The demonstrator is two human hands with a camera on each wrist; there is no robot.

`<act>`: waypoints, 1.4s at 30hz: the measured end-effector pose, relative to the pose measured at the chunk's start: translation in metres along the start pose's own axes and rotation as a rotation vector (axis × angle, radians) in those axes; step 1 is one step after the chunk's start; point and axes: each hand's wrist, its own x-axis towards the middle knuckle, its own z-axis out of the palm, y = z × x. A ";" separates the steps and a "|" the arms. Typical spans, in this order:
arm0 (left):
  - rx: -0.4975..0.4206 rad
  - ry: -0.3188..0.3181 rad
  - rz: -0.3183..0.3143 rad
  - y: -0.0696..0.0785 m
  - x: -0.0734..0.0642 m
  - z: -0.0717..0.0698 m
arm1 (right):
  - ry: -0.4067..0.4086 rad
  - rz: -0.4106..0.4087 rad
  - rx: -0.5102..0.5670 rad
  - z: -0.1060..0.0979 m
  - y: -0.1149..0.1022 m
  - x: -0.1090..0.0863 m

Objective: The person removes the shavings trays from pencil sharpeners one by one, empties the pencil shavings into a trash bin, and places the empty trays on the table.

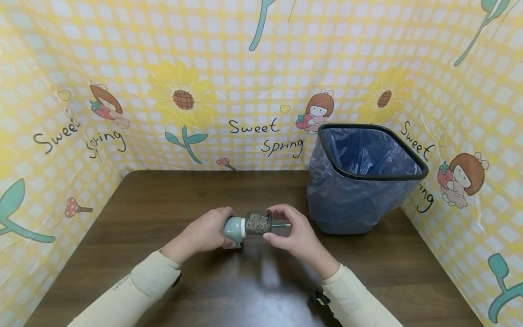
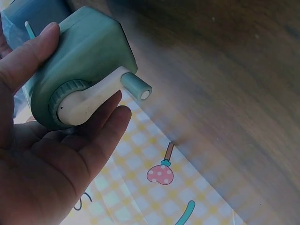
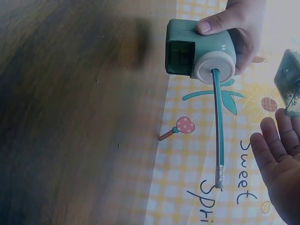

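My left hand (image 1: 206,230) grips a green crank pencil sharpener (image 1: 233,230), thumb on one side and fingers on the other. In the left wrist view, its white crank arm (image 2: 89,104) ends in a green knob (image 2: 136,86). A green pencil (image 3: 218,126) sticks out of the white front ring (image 3: 202,72), eraser end outward. The dark square opening (image 3: 182,56) beside that ring is bare. With thumb and fingers, my right hand (image 1: 295,229) holds the see-through shavings drawer (image 1: 258,223), apart from the sharpener. Grey-brown shavings lie inside it.
On the right of the brown wooden table (image 1: 184,190) stands a bin (image 1: 351,204), lined with a blue plastic bag under a black rim (image 1: 372,177). A yellow checked cloth (image 1: 253,100) hangs behind the table and along both sides.
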 end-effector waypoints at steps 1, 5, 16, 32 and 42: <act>0.002 0.000 0.000 0.000 0.000 0.000 | 0.000 0.002 -0.001 0.000 0.000 0.000; 0.006 -0.002 -0.002 0.000 0.000 0.001 | 0.001 -0.006 -0.001 0.001 0.000 0.000; 0.006 -0.005 0.004 0.001 -0.002 0.003 | 0.010 -0.008 0.006 0.001 0.000 0.000; 0.013 0.009 0.023 -0.002 -0.003 0.007 | 0.002 -0.012 0.025 0.001 0.000 -0.001; 0.006 0.006 0.038 -0.005 -0.002 0.010 | 0.003 0.013 0.033 0.002 0.001 -0.002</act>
